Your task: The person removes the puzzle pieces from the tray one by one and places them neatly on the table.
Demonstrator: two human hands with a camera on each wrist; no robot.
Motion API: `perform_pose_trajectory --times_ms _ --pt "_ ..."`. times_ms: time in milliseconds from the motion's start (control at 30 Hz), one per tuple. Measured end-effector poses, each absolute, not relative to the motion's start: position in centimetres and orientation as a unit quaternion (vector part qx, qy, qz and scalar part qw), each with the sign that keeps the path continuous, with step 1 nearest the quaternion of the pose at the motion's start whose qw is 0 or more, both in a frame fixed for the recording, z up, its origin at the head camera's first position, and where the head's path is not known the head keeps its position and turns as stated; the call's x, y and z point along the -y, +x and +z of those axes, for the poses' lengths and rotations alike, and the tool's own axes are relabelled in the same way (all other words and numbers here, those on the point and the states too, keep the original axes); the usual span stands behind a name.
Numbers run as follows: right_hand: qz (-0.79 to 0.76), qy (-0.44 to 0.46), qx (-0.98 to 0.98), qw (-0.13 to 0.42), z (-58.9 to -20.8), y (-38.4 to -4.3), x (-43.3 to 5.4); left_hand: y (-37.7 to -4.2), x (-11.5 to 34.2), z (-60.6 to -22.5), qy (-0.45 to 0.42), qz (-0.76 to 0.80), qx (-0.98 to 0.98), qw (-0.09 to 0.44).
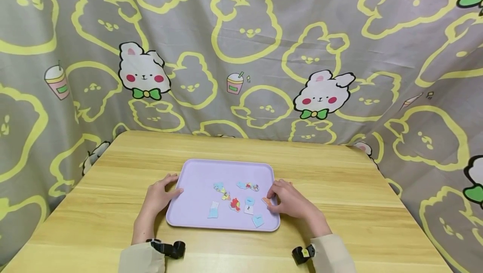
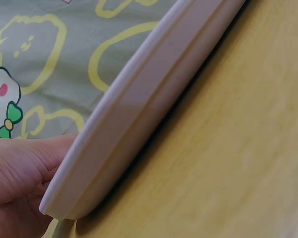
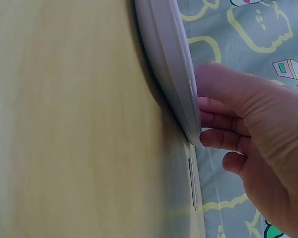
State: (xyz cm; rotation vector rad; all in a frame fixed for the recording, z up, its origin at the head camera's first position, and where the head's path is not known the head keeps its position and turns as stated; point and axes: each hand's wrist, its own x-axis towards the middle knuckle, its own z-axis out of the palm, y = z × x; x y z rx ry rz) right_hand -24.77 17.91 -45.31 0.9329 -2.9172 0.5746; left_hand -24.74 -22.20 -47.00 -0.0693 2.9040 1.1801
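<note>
A lilac tray lies on the table with small jigsaw puzzle pieces on it. My left hand grips the tray's left rim, its thumb over the edge; in the left wrist view the tray's side wall hides part of that hand. At the right rim, my right hand pinches an orange puzzle piece between thumb and fingers. In the right wrist view the piece is hidden behind the rim. Nearby are a red piece, a light blue piece and a blue-and-white pair.
Farther back on the tray are a small colourful joined strip and another joined cluster. A white-and-blue piece lies nearer the front. The wooden table meets a patterned curtain behind.
</note>
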Motion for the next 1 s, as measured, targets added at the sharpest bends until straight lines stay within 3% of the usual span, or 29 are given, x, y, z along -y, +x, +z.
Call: perform_pose_trajectory --times_ms 1000 --pt "0.41 0.21 0.885 0.068 -47.1 -25.3 -17.0 -24.7 22.1 -46.9 -0.022 0.374 -0.927 0.006"
